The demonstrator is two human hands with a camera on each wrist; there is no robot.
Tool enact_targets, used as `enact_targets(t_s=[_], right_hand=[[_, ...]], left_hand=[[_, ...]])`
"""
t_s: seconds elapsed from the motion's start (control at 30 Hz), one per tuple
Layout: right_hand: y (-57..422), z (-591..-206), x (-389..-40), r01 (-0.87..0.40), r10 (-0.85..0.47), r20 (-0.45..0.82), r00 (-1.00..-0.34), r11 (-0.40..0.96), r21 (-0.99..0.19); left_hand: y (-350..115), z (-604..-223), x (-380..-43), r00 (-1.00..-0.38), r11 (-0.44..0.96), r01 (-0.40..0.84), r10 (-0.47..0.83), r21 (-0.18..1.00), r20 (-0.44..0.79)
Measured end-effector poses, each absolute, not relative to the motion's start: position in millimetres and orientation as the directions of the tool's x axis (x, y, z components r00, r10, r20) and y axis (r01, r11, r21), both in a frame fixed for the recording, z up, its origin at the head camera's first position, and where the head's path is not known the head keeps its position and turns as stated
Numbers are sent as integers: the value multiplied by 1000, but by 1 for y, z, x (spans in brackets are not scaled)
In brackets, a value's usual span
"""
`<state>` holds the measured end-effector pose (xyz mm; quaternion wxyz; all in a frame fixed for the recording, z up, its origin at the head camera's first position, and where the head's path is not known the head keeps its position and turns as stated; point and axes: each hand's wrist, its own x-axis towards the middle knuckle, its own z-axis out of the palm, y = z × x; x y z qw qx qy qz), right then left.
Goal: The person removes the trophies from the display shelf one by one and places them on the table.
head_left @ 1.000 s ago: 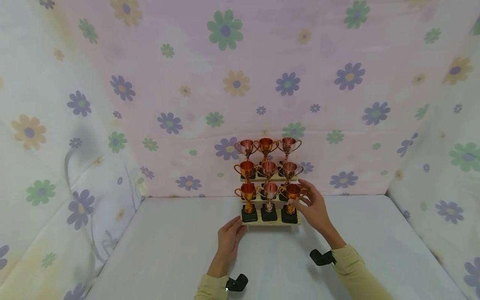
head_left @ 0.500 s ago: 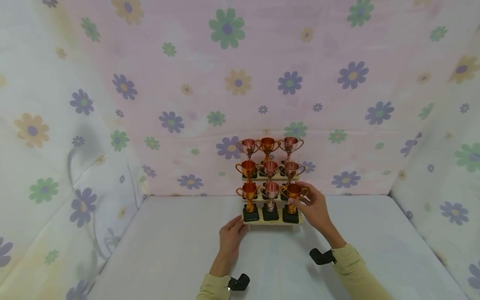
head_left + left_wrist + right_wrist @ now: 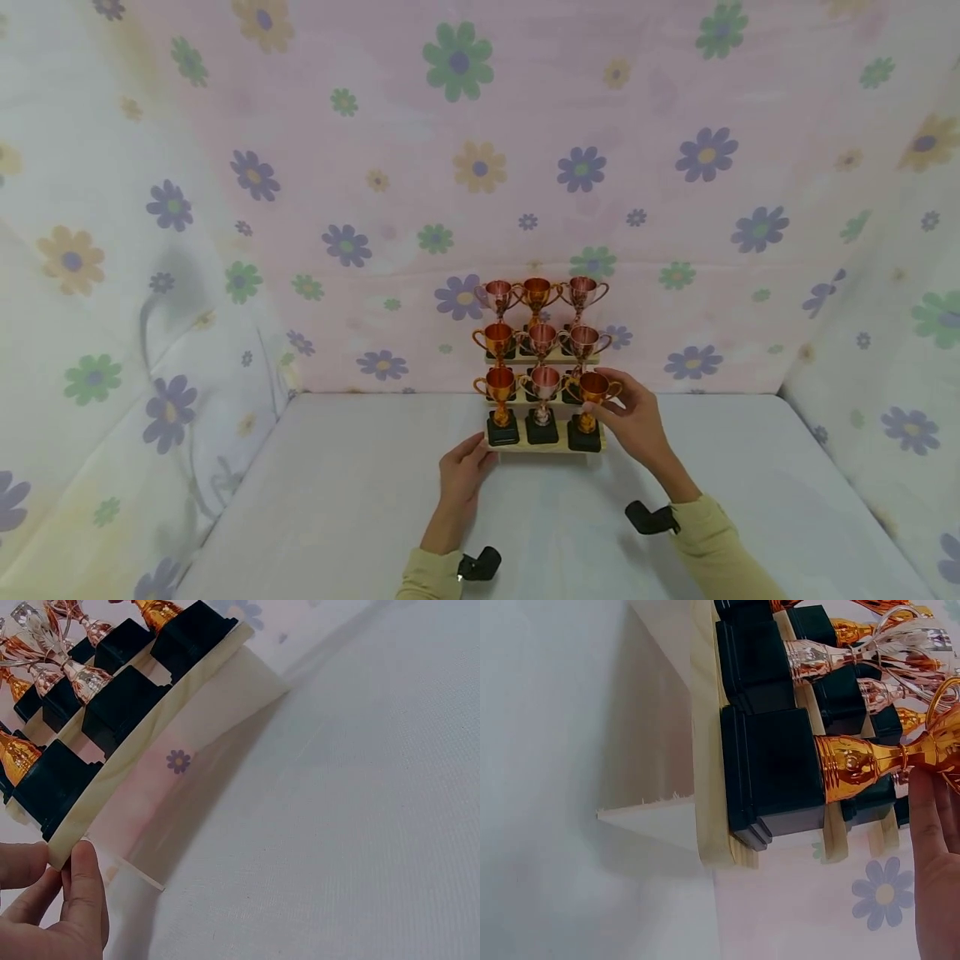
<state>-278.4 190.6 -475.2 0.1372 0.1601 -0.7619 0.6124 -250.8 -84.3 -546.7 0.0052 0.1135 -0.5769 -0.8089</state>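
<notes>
A three-tier wooden stand (image 3: 540, 447) bears small trophy cups with black bases, in rows of gold, rose and silver-pink. My left hand (image 3: 460, 475) holds the front left corner of its lowest shelf; in the left wrist view, the thumb lies over the board (image 3: 142, 746) and the fingers under it. At the front right, my right hand (image 3: 637, 421) pinches a gold trophy (image 3: 595, 386) by its cup. The right wrist view shows that trophy's black base (image 3: 772, 765) on the shelf, close to the front edge, with fingers (image 3: 928, 825) beside the cup.
A white-covered table (image 3: 360, 500) lies under the stand. Flower-printed cloth (image 3: 390, 200) hangs behind and at both sides. In the right wrist view, a pale support panel (image 3: 649, 821) shows beneath the lowest shelf.
My right hand has shifted slightly right and toward me with the front right gold trophy. The left hand keeps its hold on the stand's corner.
</notes>
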Motion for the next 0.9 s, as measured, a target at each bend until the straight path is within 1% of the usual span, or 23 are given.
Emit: enact_targets(t_s=[0.27,0.47,0.6,0.77,0.9], right_hand=[[210,-472,-266,-428,-66,424,-903,218,-877],[235,-475,-249,-450,-46,451,-891,209,-868],[254,-478,-241,-465,-20,474,-880,238,-853],[275,-482,-240,-467,5,487,-873,275,-840],[288,-487,-247,-436,21,461,-887,292,-852]], left_hand=[[-80,-544,-249,-972,-312,-101,-172,945,-161],[-79,-544,-248,-967,-302,-116,-182,946,-177],[-78,-545,-247,-965,-310,-120,-189,943,-185],[-77,-544,-247,-959,-314,-128,-201,941,-198],[-75,-541,-248,-956,-317,-121,-219,941,-197]])
